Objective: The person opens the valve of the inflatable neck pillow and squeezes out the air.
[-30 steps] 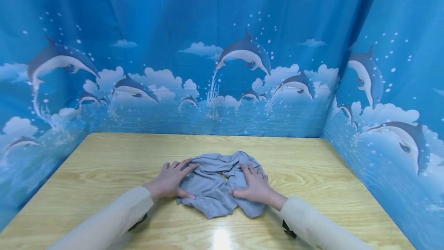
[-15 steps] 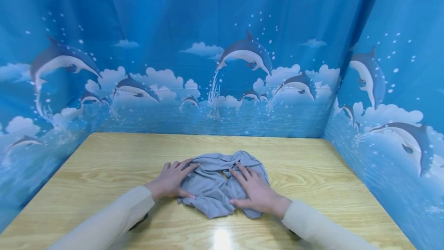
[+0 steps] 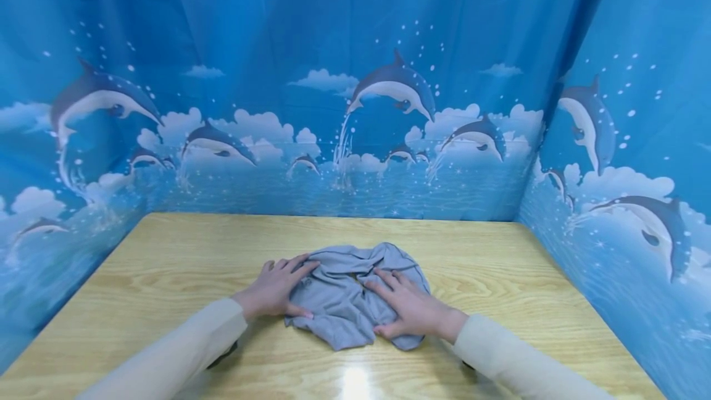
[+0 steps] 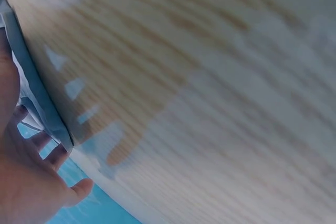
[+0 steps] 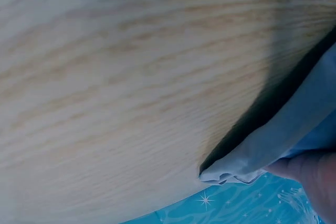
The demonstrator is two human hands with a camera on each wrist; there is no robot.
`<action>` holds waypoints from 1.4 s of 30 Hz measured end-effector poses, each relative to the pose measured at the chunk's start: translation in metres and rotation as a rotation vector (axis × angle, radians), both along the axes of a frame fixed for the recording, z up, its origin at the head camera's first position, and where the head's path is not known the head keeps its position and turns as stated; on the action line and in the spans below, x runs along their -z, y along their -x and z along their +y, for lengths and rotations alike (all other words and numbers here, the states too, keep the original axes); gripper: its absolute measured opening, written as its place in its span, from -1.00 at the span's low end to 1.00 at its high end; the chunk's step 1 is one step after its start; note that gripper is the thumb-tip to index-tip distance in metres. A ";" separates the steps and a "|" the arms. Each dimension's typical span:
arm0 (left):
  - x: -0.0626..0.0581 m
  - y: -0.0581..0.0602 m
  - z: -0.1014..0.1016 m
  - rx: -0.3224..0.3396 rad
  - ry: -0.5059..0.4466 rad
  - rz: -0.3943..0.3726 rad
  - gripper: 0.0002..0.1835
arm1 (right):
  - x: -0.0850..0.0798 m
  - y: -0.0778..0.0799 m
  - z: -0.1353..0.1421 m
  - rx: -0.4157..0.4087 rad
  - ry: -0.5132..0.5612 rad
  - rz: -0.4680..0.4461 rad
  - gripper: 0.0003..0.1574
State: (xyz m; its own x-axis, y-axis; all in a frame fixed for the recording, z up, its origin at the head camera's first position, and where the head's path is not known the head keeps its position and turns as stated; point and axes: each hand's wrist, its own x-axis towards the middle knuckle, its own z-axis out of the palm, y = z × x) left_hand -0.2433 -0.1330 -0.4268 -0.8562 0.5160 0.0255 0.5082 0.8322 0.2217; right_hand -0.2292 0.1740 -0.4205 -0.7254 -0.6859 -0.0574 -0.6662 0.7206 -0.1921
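Note:
A crumpled grey cloth, with a thin dark seam along its back edge, lies bunched on the wooden table. My left hand rests on its left edge, fingers spread and thumb toward the front. On the right part of the cloth lies my right hand, fingers extended toward the middle and thumb near the front edge. The left wrist view has the fingers of the left hand beside the cloth's edge. In the right wrist view a fold of cloth partly hides the right hand.
The light wooden table extends around the cloth on every side. Blue curtains printed with dolphins and clouds stand along its back, left and right edges. A bright light reflection lies near the front.
My right hand has shifted toward the front and slightly left over the cloth, its fingers now nearer the middle. The left hand stays in place.

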 end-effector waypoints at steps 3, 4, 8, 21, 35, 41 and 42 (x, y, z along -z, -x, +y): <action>0.000 -0.001 -0.001 -0.006 -0.014 -0.010 0.11 | -0.001 0.000 -0.001 0.009 0.004 -0.020 0.03; 0.000 -0.001 -0.001 -0.009 -0.019 -0.015 0.11 | -0.002 0.000 -0.001 0.011 0.009 -0.031 0.03; -0.001 -0.003 -0.001 -0.019 -0.051 -0.057 0.11 | -0.005 0.000 0.000 0.014 0.040 -0.086 0.03; -0.006 -0.008 0.000 -0.088 -0.064 -0.128 0.14 | -0.010 0.001 0.005 0.008 0.152 -0.155 0.02; -0.011 -0.031 0.016 -0.163 -0.079 0.006 -0.01 | -0.008 0.002 0.009 -0.010 0.152 -0.062 -0.04; -0.009 -0.033 0.019 -0.160 -0.026 -0.002 -0.02 | -0.008 0.002 0.010 -0.013 0.151 -0.077 -0.06; -0.008 -0.033 0.019 -0.160 -0.024 0.001 -0.02 | -0.008 0.002 0.010 -0.011 0.151 -0.081 -0.06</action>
